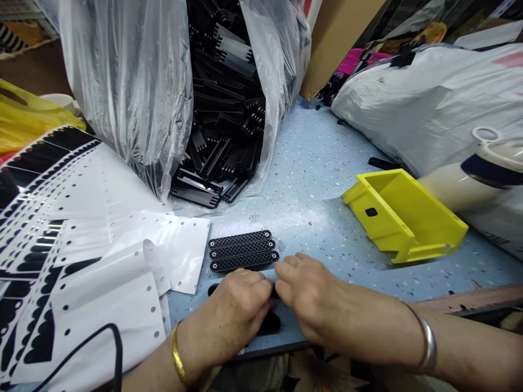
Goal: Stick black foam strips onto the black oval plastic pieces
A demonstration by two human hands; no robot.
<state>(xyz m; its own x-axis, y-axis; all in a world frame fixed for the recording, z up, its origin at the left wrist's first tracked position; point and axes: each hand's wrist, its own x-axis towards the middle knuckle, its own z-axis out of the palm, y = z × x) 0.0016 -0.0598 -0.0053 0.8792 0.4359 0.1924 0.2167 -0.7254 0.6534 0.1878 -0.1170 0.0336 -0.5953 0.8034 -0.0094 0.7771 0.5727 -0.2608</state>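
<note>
1. Centrally, just beyond the two hands, three black textured strips (244, 251) are laid side by side on the speckled blue surface (298, 158); their long axes are run left to right, the right ends being tipped slightly farther from the person.
2. Pale round fasteners are shown at their rounded ends, and the strips' edges are set closely along one another.
3. By the left hand (241, 299), fingers are kept bent with the knuckles uppermost; a dark piece (274, 292) is glimpsed between it and the right hand, but whether it is gripped cannot be told.
4. By the right hand (306, 291), the fingers are likewise curled, with the tips brought close to the same piece; its hold cannot be made out.
5. Most of that piece is covered by the hands, so its direction cannot be read.
6. Beneath the left hand, a black flat part (269, 324) is partly hidden, only its rounded right end being exposed.
7. Farther back, black parts (220, 109) are heaped in a clear plastic bag (131, 81), which is cut off by the top edge.
</note>
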